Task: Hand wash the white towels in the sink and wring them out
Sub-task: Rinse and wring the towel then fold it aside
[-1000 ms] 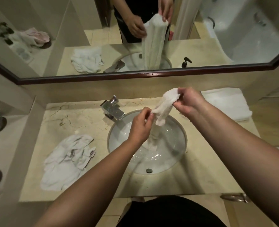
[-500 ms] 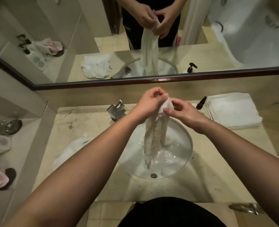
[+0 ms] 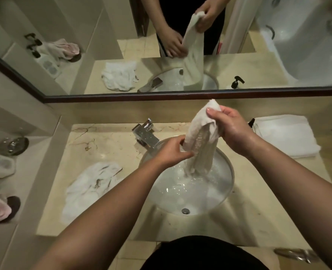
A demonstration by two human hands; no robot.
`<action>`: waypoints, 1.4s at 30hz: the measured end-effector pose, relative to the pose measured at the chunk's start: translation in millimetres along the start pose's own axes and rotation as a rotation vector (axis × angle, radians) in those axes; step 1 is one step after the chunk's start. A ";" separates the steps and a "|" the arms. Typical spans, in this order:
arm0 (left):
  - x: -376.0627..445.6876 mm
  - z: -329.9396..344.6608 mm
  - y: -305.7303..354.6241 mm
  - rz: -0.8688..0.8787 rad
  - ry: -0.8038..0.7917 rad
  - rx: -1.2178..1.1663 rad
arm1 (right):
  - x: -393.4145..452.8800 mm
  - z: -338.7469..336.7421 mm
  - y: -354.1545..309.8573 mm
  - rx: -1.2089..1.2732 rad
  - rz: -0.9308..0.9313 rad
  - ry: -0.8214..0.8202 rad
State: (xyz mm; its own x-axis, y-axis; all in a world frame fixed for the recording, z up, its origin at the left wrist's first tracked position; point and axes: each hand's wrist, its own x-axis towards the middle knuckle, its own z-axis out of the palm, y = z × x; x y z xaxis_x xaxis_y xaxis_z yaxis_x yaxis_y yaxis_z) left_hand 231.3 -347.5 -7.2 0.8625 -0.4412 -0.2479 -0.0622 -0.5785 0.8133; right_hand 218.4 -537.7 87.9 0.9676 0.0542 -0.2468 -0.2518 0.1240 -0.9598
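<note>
Above the water-filled sink, the wet towel was hung lengthwise, its top pinched by the right hand and its middle gripped lower down by the left hand.

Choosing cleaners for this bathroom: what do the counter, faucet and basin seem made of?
Counter: looks like polished beige marble or similar stone, with dark veins. Faucet: chromed metal, mirror-bright. Basin: probably glazed white ceramic, smooth and glossy.
</note>
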 end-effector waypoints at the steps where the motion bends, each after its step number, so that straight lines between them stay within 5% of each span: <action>1: 1.0 2.7 -4.3 0.004 0.009 0.070 | 1.9 0.4 -1.5 0.033 0.001 0.017; 6: 15.0 10.4 -22.4 -0.032 0.037 0.048 | 9.4 -2.9 -12.1 0.156 -0.031 0.060; 11: 19.1 10.4 -30.8 -0.244 0.188 -0.317 | 16.0 -21.3 -8.2 0.125 -0.051 0.151; 16: 19.8 -14.1 -32.8 -0.421 0.306 -0.667 | 12.8 -29.7 2.2 -0.213 0.007 0.330; 24: 20.9 -24.6 29.7 -0.382 0.203 -1.171 | 11.3 13.6 44.3 -0.216 0.061 0.325; 29: 25.7 -36.7 67.4 -0.288 0.094 -0.950 | 13.4 30.8 46.5 0.063 0.059 0.069; 33: 21.3 -50.2 80.6 -0.185 -0.046 -0.728 | 12.9 32.4 45.7 -0.057 0.025 0.116; 38: 14.2 -24.7 72.8 0.001 0.437 -0.602 | 14.5 36.8 39.5 -0.004 0.048 0.076; 42: 4.1 -26.2 40.7 -0.278 0.733 -0.949 | 4.3 39.9 40.9 -0.203 0.063 -0.002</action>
State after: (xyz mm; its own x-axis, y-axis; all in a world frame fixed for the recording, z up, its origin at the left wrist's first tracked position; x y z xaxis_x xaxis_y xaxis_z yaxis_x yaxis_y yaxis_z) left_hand 245.4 -354.9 38.7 0.8852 0.2839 -0.3684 0.2940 0.2722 0.9162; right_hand 211.4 -492.8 53.0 0.9501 0.0572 -0.3067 -0.3018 -0.0814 -0.9499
